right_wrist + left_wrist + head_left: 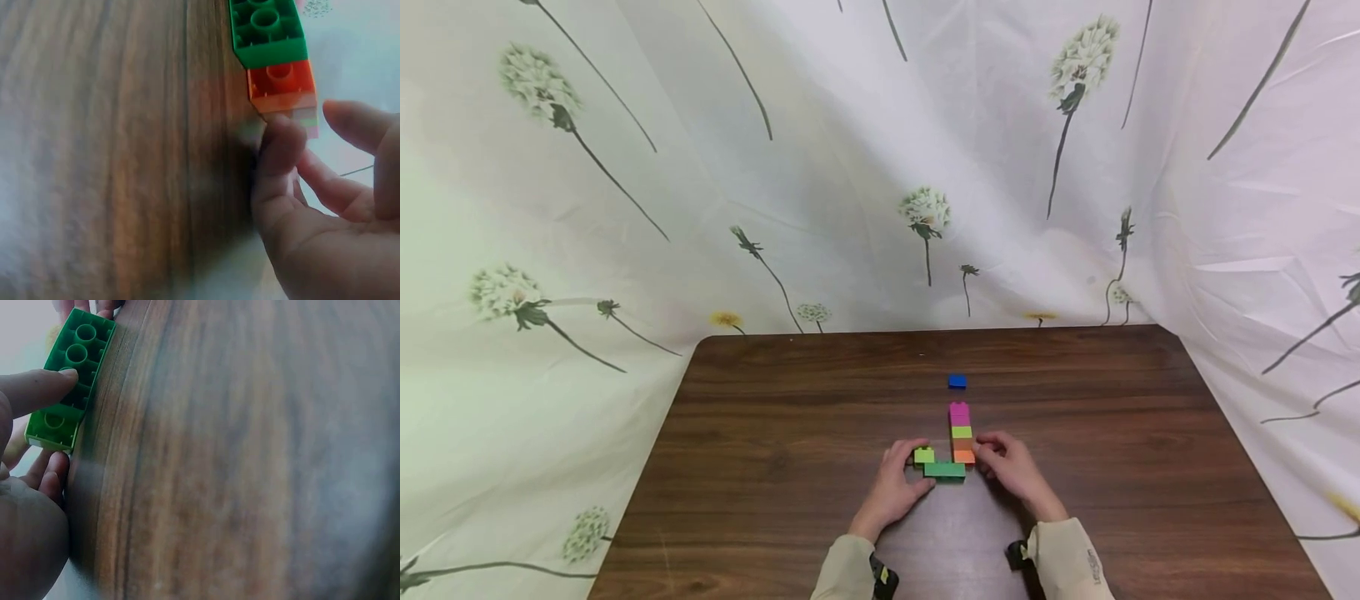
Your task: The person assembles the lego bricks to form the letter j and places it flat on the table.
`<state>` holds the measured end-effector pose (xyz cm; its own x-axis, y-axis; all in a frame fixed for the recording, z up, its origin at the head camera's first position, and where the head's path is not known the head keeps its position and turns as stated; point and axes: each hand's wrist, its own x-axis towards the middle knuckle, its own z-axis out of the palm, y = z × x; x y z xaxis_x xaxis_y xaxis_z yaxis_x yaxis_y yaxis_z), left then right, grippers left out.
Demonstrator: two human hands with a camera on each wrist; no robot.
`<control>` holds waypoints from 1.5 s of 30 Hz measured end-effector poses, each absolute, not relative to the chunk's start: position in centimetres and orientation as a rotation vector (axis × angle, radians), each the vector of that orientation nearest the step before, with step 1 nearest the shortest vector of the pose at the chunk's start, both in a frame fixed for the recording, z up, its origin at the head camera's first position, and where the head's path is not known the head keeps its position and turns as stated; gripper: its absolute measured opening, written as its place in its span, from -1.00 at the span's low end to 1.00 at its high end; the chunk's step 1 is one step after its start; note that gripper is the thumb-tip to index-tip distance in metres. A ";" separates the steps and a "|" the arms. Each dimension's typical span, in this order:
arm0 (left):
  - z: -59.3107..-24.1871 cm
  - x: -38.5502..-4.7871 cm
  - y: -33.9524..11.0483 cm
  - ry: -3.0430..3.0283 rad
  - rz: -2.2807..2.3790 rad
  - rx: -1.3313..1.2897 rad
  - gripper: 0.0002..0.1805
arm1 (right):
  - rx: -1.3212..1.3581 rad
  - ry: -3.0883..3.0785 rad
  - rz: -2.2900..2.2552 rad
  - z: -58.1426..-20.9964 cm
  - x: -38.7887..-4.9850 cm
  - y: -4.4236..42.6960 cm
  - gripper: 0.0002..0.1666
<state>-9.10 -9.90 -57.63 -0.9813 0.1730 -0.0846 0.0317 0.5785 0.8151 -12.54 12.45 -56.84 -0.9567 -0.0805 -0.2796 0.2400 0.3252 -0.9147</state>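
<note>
On the table lies an L-shaped assembly of toy building bricks. Its long green brick (944,472) runs along the near side, with its hollow underside facing me. A lime brick (924,456) joins its left end, and an orange brick (964,457) its right end. Beyond the orange one extend brown, lime and magenta bricks (959,414). My left hand (897,483) grips the left corner, its thumb (44,387) across the green underside and its fingers around the lime brick. My right hand (1011,468) rests loosely at the orange brick's right side, thumb apart from it.
A small blue brick (957,382) lies apart, beyond the magenta end. The dark wooden table (775,400) reaches back to a white curtain (850,208) printed with dandelions, which also hangs along both sides.
</note>
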 end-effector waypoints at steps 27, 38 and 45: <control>-57.7 -9.2 -9.8 2.646 1.357 0.146 -0.39 | -0.049 2.544 -1.440 -56.7 -22.7 11.9 -0.60; -57.5 -9.3 -9.8 2.631 1.375 0.140 -0.38 | -0.080 2.579 -1.418 -56.6 -23.7 10.9 -0.63; -57.6 -9.1 -9.7 2.631 1.375 0.141 -0.38 | 0.052 2.596 -1.345 -56.3 -23.6 10.6 -0.62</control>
<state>-9.14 -9.74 -57.62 -0.9812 0.1615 -0.1061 0.0050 0.5702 0.8215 -23.65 10.59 -56.32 -0.9759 -0.0680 -0.2072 0.1301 0.5811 -0.8034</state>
